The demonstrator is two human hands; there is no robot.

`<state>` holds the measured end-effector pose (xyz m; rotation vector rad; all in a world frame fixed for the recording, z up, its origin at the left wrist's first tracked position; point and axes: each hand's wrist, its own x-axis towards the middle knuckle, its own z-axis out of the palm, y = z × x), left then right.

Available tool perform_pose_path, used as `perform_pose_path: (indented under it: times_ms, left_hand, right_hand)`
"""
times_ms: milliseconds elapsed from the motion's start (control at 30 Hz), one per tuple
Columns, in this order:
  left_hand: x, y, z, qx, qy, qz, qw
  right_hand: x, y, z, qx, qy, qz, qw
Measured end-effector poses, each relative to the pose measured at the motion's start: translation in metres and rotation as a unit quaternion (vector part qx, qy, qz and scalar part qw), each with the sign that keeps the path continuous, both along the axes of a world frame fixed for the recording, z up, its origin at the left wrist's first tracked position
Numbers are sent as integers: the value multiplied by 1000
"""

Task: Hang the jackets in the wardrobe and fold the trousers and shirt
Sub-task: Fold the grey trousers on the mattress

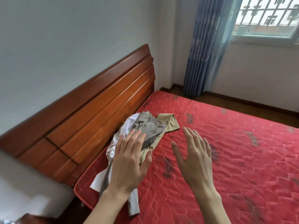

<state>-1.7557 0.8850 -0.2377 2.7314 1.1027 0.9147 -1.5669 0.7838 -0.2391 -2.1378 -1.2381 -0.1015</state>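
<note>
The heap of clothes [139, 135] lies on the red mattress [226, 159], left of centre in the frame, close against the wooden headboard [90, 113]. It holds three pieces: a grey garment [148, 126] on top, a white garment [124, 135] under it on the headboard side, and a tan garment [169, 123] showing at the far end and along the near edge. Which is shirt, jacket or trousers cannot be told from here. The heap's long axis runs from the lower left of the frame, where a white strip trails toward the mattress corner, up to the tan piece at centre.

Your left hand [129, 160] is directly over the near half of the heap, fingers straight and spread, holding nothing; whether the fingertips touch the grey cloth cannot be told. Your right hand [194, 159] hangs to the right of the heap over bare mattress, likewise spread and holding nothing, and clear of the cloth.

Judgement: the left grip is the nearer and lies along the heap's axis. The right must cross leftward to reach the tan end. Nothing is folded or hung yet.
</note>
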Motion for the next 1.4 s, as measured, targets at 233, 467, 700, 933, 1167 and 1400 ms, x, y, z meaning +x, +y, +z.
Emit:
perform_pose_path:
  times_ms: [233, 467, 700, 933, 1167, 1400]
  left_hand:
    - [59, 102, -22, 9, 29, -17, 999]
    - [88, 173, -44, 13, 59, -22, 998]
    - [119, 255, -88, -15, 77, -21, 997]
    - [148, 346, -188, -71, 29, -28, 997]
    - [170, 443, -304, -93, 44, -10, 995]
    - [204, 518, -426, -144, 86, 11, 986]
  right_hand:
    - [48, 96, -32, -24, 23, 4, 999]
    - [78, 166, -45, -29, 15, 21, 999]
    - [99, 239, -88, -66, 21, 8, 998]
    - [123, 321, -171, -103, 36, -26, 994]
    - [155, 401, -288, -133, 91, -85, 983]
    - [190, 461, -409, -198, 147, -123, 961]
